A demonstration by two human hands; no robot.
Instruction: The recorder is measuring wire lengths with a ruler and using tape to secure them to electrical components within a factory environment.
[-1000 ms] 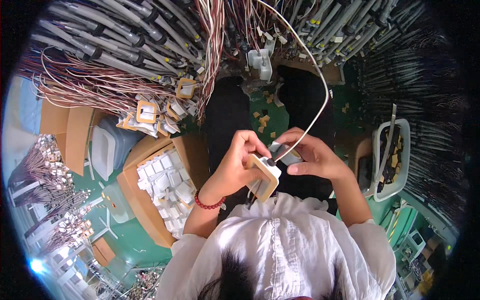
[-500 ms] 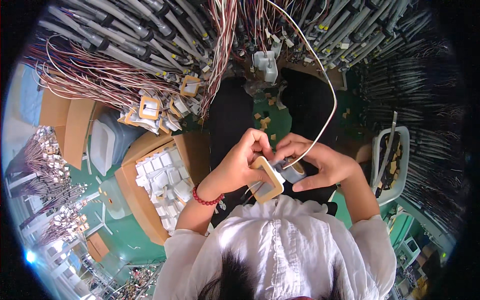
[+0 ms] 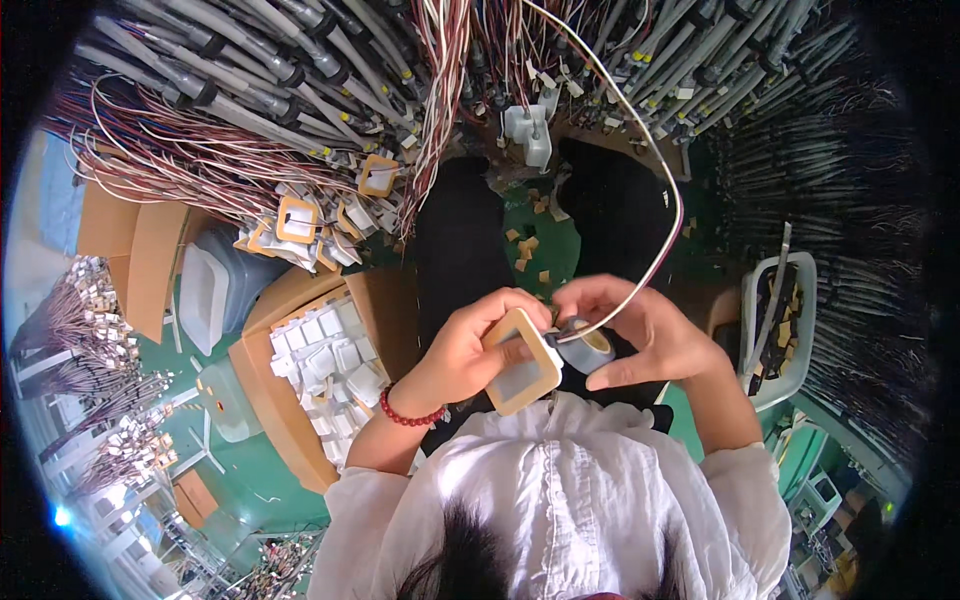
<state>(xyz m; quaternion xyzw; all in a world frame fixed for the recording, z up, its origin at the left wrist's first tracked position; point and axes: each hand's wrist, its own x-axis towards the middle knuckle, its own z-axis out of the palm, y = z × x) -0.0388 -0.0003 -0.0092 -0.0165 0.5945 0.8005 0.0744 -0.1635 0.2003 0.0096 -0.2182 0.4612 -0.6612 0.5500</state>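
Observation:
My left hand (image 3: 478,345) is closed round a square white plastic box with a tan foam frame (image 3: 515,388), its thumb lying inside the frame. A white cable (image 3: 678,200) leaves the box at its right side, arches over my right hand and runs up to the wires ahead. Beside the box a roll of grey tape (image 3: 588,352) sits within the curl of my right hand (image 3: 650,335), between thumb and fingers. Its fingertips, slightly blurred, are near the cable end of the box; how they grip there is partly hidden.
A cardboard box of white plastic boxes (image 3: 268,400) stands at left. Above it, framed boxes (image 3: 298,220) hang on wire bundles (image 3: 170,175). Thick grey cables (image 3: 690,60) fill the far side. A white bin with tan scraps (image 3: 803,345) is at right. Scraps (image 3: 525,250) litter the green floor.
The framed box has turned and tilted, so its open face shows more. My right fingers have moved slightly away from my left hand, and the cable's arc has shifted a little to the right.

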